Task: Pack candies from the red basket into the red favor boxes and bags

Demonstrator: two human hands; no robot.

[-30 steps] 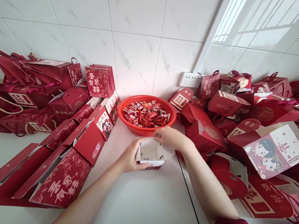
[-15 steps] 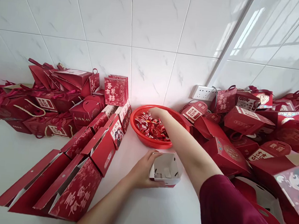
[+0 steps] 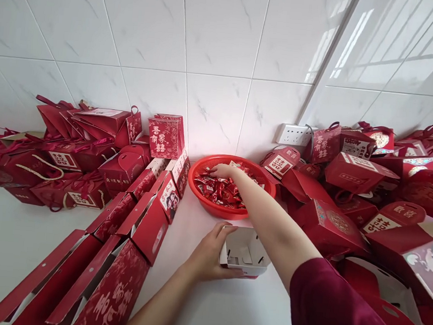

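Observation:
My left hand (image 3: 210, 255) grips the side of a small open-topped carton box (image 3: 246, 251), white inside with red showing at its base. The box is on the white table, its opening tipped toward me, and its inside shows no contents. A red plastic basket (image 3: 220, 211) stands just behind it, filled with small red-wrapped candies (image 3: 227, 193). Over the left part of that heap is my right hand (image 3: 222, 171), fingers bent down and close together among the wrappers. Whatever those fingers hold is hidden. My right forearm passes above the box's right edge.
Red gift boxes (image 3: 147, 217) stand in two rows left of the basket. More boxes with ribbon and rope handles (image 3: 69, 154) are stacked farther left. A loose pile of red boxes (image 3: 332, 226) fills the right side. A power strip (image 3: 293, 135) rests against the tiled wall.
My right hand has shifted slightly left and shows more above the candies. The camera view has tilted a little. My left hand keeps its grip on the box.

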